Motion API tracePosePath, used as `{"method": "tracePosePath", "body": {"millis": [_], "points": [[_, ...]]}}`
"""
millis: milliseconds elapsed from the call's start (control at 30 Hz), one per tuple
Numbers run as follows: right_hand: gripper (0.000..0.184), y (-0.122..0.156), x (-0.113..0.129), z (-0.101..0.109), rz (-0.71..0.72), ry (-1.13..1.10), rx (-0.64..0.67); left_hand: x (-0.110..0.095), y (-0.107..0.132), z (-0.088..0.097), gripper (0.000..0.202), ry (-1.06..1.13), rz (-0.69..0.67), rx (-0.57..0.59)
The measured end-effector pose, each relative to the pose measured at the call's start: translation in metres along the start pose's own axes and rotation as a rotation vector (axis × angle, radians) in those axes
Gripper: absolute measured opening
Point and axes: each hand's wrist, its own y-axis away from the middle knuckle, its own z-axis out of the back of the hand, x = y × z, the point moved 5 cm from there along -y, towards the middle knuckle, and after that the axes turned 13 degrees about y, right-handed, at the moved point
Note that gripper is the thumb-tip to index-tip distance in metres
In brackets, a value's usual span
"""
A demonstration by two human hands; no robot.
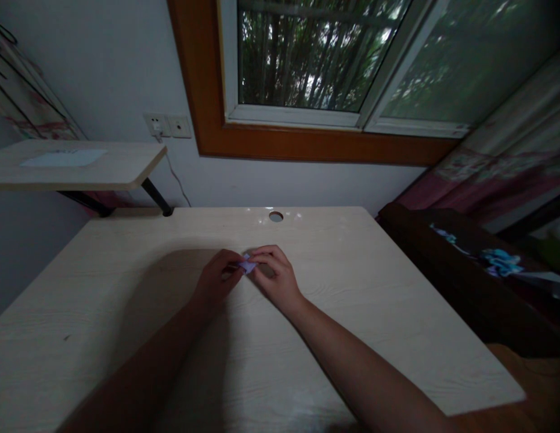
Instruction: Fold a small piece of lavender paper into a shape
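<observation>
A small piece of folded purple paper (248, 264) is held between my two hands, just over the middle of the pale wood-grain table (374, 313). My left hand (217, 275) pinches its left side with thumb and fingers. From the right, my right hand (276, 273) pinches the other side, fingertips close to those of the left. The fingers cover part of the paper, and its exact folded shape is too small to make out.
A raised shelf (126, 174) on black legs stands at the back left, with a white sheet (65, 157) on it. A round cable hole (276, 216) lies near the table's back edge. Right of the table, blue items (500, 263) lie on a dark surface.
</observation>
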Motion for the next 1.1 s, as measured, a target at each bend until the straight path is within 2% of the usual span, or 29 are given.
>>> {"method": "tracePosePath", "body": {"millis": [267,533,867,1100], "points": [[0.02,0.0,-0.001,0.0,-0.034,-0.022,0.011,-0.001,0.0,0.0,0.013,-0.008,-0.006,0.012],[0.014,-0.002,-0.003,-0.002,-0.116,-0.153,0.058,0.001,0.0,0.001,0.01,-0.035,0.031,-0.027],[0.018,-0.001,-0.002,-0.004,-0.081,-0.122,0.075,0.004,0.002,0.004,0.011,-0.078,0.049,-0.067],[0.012,-0.001,-0.01,-0.004,-0.185,-0.175,0.059,0.001,0.001,0.0,0.016,-0.014,0.126,-0.03]]}}
